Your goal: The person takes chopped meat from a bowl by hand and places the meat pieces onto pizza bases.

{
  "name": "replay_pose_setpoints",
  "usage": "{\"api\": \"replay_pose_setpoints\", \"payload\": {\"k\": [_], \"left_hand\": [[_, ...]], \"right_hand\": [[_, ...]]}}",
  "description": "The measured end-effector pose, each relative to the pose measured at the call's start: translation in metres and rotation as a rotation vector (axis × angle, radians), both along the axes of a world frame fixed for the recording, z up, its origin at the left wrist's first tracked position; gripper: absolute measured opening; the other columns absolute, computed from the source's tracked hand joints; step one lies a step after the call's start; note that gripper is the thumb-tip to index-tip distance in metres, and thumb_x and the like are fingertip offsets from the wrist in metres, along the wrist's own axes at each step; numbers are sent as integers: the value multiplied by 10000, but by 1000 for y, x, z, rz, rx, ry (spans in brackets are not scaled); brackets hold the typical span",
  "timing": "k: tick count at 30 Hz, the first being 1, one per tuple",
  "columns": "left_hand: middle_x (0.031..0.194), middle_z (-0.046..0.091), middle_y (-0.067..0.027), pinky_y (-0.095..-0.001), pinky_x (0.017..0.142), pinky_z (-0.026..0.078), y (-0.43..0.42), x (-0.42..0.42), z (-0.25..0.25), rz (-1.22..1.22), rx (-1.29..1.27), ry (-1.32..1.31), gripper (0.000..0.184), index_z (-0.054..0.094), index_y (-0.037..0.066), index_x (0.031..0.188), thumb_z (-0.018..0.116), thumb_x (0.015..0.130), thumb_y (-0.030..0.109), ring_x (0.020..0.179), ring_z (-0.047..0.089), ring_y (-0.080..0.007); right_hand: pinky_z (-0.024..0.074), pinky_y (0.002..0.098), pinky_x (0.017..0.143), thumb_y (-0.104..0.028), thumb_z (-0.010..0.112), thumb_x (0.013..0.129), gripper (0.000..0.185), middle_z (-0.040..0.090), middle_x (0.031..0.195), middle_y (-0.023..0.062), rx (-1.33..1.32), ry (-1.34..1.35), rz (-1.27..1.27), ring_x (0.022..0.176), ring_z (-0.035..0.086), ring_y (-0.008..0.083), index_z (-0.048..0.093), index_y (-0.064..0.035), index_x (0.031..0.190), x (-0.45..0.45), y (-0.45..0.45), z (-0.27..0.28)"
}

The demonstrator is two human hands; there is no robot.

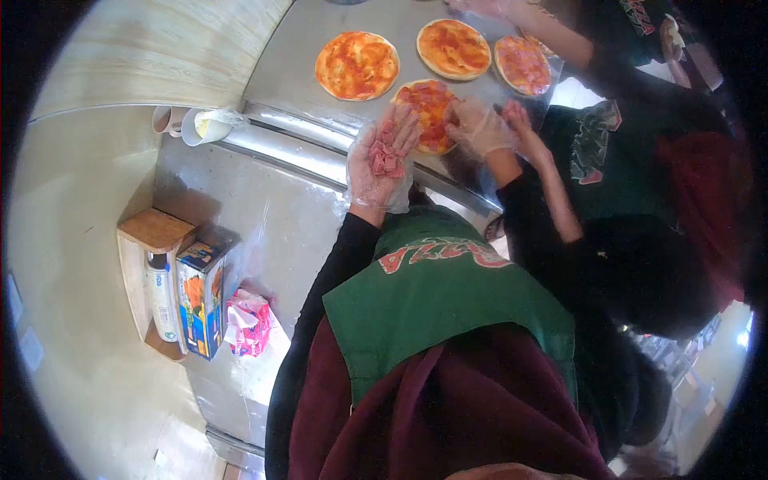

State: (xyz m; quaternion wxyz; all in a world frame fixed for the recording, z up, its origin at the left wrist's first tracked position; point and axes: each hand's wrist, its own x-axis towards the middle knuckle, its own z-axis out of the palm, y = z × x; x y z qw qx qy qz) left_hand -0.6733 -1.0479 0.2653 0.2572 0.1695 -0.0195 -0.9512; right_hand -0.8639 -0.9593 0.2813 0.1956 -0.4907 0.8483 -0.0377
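Chopped pink ham [386, 159] lies in a small heap on the upturned palm of my left hand [370, 170], which wears a clear plastic glove. My right hand [482, 130], gloved too, is over the right side of the nearest pizza base [428, 108]. Its fingers point down and look drawn together, but I cannot make out what is between them. That base carries red sauce and some ham pieces. Beyond it lie two sauced bases, one on the left [357, 66] and one on the right [454, 50]. Another base [522, 66], topped with ham, lies at the far right.
Co-workers in green aprons stand close on my right; one bare hand [524, 132] is beside my right hand. Another person's arm [552, 32] reaches over the metal counter [292, 76]. A white cup [204, 128], boxes [200, 300] and a pink packet [248, 322] are on the left.
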Motion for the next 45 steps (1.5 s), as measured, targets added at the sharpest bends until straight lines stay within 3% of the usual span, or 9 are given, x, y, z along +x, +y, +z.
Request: {"api": "replay_pose_setpoints", "payload": {"k": [4,10,19,31,37,39,41,43,45], "left_hand": [[1455,324,-205,-452,1120,269,0,1,-4,3,-30,21,547,262,-34,1420,340,980,281,1343,332,-342],[1463,313,-202,-449,1123,258,-5,1,0,13,22,-3,532,269,-35,1416,308,988,279,1356,307,-343],[1468,300,-206,-453,1128,247,-5,3,0,13,9,-34,527,265,-36,1417,296,992,273,1357,300,-352],[1463,300,-220,-466,1123,257,-15,4,-8,58,39,4,518,267,-29,1416,312,983,252,1348,305,-380],[1465,302,-211,-468,1127,248,-12,1,-10,52,76,40,524,266,-21,1420,320,981,259,1350,303,-376],[1470,296,-207,-457,1122,258,-10,0,-8,33,37,10,524,265,-17,1422,320,982,262,1353,309,-354],[1467,306,-200,-438,1106,281,-7,-2,-7,13,13,-8,528,268,-15,1424,323,983,270,1340,337,-324],[1456,334,-191,-413,1079,317,-5,-2,-7,-5,1,-20,534,275,-14,1425,328,985,282,1310,387,-288],[1354,455,-170,-375,974,403,-4,1,-22,-17,104,160,488,365,-15,1370,359,983,283,1188,492,-247]], "right_hand": [[504,443,734,-229,626,757,191,635,894,173,-76,-60,27,875,617,350,627,-78,875,-4,7,-4],[488,441,773,-337,612,770,272,611,997,147,-132,-322,13,908,605,346,637,-115,925,-4,9,-24],[481,459,802,-321,545,831,254,589,974,176,-108,-159,15,941,593,350,645,-125,957,7,-4,-18],[489,436,771,-285,521,844,230,611,936,172,-161,39,66,872,613,346,643,-106,922,17,-1,-12],[485,411,760,-265,533,846,216,618,912,164,-323,-274,-87,838,615,320,640,-88,909,21,-8,24],[474,351,737,-197,593,819,156,620,835,119,-440,-439,-106,768,599,247,646,-78,905,29,-11,43],[471,345,729,-190,605,810,158,619,826,111,-470,-539,-34,767,594,245,641,-76,913,37,-14,57],[476,396,740,-242,567,824,203,616,889,141,-432,-511,70,839,600,313,626,-80,932,43,-17,61],[475,414,753,-253,550,833,221,606,917,150,-454,-374,106,884,598,332,615,-83,958,55,-19,59]]}}
